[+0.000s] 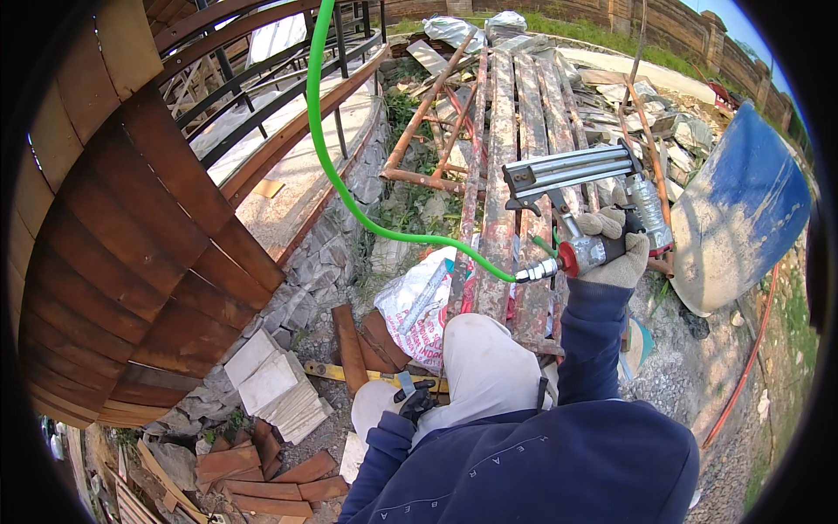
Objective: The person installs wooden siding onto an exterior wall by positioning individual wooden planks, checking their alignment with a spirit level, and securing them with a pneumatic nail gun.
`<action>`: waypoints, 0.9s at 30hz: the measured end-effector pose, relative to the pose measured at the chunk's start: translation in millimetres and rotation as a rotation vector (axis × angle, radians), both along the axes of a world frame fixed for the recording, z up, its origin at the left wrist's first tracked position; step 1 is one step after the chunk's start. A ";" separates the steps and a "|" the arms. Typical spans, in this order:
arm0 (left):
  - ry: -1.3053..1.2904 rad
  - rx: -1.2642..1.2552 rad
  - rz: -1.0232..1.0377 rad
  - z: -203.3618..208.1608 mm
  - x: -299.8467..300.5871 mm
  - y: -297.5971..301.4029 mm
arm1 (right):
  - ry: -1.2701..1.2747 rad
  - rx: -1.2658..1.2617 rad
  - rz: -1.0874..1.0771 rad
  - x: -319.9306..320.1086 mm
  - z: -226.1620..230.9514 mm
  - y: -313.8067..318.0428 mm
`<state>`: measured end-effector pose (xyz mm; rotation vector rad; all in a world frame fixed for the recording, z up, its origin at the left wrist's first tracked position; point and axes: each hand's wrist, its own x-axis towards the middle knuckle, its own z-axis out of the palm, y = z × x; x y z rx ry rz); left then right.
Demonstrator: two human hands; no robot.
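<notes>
My right hand [607, 249], in a pale knit glove, grips the handle of a pneumatic nail gun [572, 173] in the air over a paint-spattered plank bench. Its long silver magazine points up and left. From the fitting at the handle's end a bright green air hose [375, 229] curves away to the top. My left hand [417, 404], in a dark glove, is low beside my knee, closed around a small flat grey-blue piece [406, 382]. Much of that piece is hidden by the fingers, so its kind cannot be told. The bench [502, 166] stretches ahead of my knees.
Overlapping brown wooden shingles [148, 236] curve along the left. White tiles [271, 384] and loose brown boards [262, 472] lie below them. A white printed sack [415, 306] and yellow spirit level [327, 372] are near my knees. A cut blue barrel [751, 210] stands right, by a red hose [742, 367].
</notes>
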<state>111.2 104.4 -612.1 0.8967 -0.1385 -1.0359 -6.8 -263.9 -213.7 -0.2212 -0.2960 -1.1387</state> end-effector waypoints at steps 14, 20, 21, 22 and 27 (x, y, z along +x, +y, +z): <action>0.034 0.107 0.063 -1.2 -3.9 -14.0 | 0.067 0.111 -0.195 -7.9 2.4 -23.8; -0.001 0.103 0.058 2.8 -1.7 -6.4 | 0.028 0.087 -0.234 -17.0 5.9 -31.7; -0.013 0.112 0.053 4.7 -1.5 -8.0 | 0.029 0.093 -0.246 -18.3 7.8 -32.3; -0.022 0.121 0.049 6.3 -1.9 -9.5 | 0.030 0.099 -0.257 -19.2 9.2 -32.9; -0.073 0.181 0.041 18.4 -3.1 -11.9 | -0.014 0.011 -0.239 -19.1 8.2 -34.5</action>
